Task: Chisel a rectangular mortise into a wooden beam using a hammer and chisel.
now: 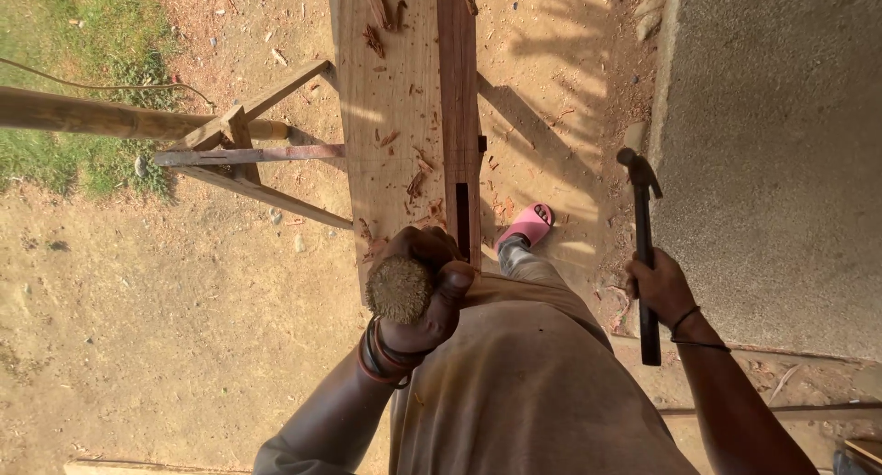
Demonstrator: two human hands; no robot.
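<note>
the left hand (pixel 423 287) clenches a frayed wooden-handled chisel (pixel 399 289) over the dark mortise slot (pixel 462 220) in the pale timber plank (pixel 390 117), the right hand (pixel 660 287) grips a raised black claw hammer (pixel 643 245), and an off-centre blow could glance onto the knuckles.

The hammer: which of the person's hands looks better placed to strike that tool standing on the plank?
Probably the right hand. It grips the hammer by its handle, raised clear beside the plank. The left hand is wrapped around the upright chisel handle with its frayed top, next to the dark slot.
</note>
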